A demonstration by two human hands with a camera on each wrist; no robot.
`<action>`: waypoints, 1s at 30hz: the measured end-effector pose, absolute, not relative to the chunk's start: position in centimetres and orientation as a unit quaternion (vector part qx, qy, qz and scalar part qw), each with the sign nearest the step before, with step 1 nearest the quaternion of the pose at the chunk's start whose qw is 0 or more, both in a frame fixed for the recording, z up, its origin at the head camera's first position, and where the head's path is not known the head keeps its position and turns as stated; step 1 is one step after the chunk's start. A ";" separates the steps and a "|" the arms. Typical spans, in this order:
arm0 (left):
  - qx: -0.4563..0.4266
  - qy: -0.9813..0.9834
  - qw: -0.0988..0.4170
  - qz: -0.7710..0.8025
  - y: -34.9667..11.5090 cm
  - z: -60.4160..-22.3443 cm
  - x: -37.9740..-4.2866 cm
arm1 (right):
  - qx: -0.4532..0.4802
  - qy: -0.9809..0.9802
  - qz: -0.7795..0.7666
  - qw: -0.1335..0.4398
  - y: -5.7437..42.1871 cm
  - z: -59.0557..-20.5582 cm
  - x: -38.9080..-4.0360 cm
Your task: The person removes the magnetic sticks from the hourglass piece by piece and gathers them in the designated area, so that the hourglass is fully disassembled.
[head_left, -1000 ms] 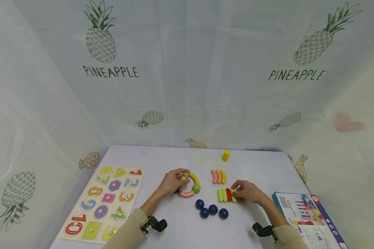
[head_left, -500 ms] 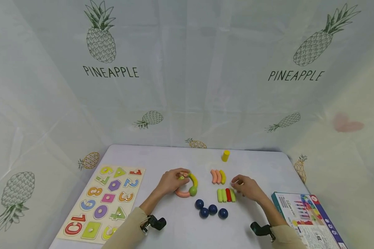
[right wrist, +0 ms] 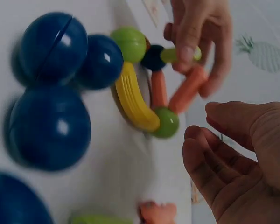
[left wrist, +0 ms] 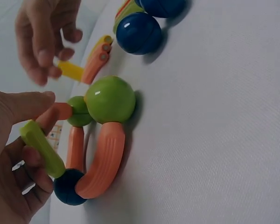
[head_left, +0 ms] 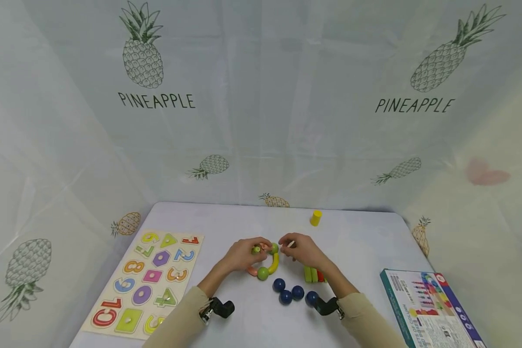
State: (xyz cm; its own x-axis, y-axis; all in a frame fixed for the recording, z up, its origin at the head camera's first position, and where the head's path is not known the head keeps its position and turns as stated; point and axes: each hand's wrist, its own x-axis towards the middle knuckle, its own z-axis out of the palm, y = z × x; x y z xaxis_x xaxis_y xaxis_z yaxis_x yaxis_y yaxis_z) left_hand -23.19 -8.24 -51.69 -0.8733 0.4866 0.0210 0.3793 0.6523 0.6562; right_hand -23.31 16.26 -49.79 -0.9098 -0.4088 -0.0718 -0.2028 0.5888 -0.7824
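My left hand [head_left: 241,253] pinches a straight salmon rod [right wrist: 188,88] of a ring built from balls and rods. Its fingers also touch a light green rod [left wrist: 43,148], which rises from a dark blue ball [left wrist: 69,187]. The ring includes a large green ball [left wrist: 110,99], a smaller-looking green ball [right wrist: 165,123], a curved salmon rod [left wrist: 105,161] and a curved yellow rod [right wrist: 134,99]. Close to the ring's right side is my right hand [head_left: 304,250], its thumb and bent fingers apart in the right wrist view, with nothing between them.
Several loose blue balls [head_left: 285,297] lie in front of the ring. Green rods [head_left: 308,274] and a red one lie partly behind the right forearm. A yellow cylinder [head_left: 315,218] stands farther back. A number puzzle board [head_left: 150,290] lies left, a toy box [head_left: 435,304] right.
My right hand has left the row of green and red rods and moved left to the ring. The ring has turned, its near green ball shifting left, while my left hand keeps hold.
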 end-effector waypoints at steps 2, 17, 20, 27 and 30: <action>0.245 0.904 0.076 0.343 -8.3 -51.7 -23.3 | -0.193 0.878 -0.418 0.128 15.0 -49.9 -23.6; 0.186 0.891 0.058 0.410 -10.2 -52.7 -23.7 | -0.220 0.903 -0.358 0.085 12.6 -51.7 -24.8; 0.168 0.895 0.050 0.410 -10.5 -52.9 -23.5 | -0.227 0.908 -0.344 0.071 12.6 -51.8 -24.8; 0.159 0.897 0.037 0.410 -10.6 -53.0 -23.4 | -0.225 0.919 -0.320 0.054 12.4 -51.9 -24.8; 0.158 0.901 0.030 0.402 -10.6 -53.0 -23.4 | -0.224 0.923 -0.310 0.048 12.3 -51.9 -24.7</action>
State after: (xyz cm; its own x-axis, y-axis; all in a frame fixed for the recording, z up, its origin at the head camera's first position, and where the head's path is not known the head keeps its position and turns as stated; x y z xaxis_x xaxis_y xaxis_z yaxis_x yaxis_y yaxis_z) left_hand -23.43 -10.61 -53.03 -0.9480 0.3098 0.0730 0.2614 0.6269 0.7339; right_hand -24.70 12.28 -51.93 -0.8948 -0.4436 0.0502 -0.3839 0.7072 -0.5937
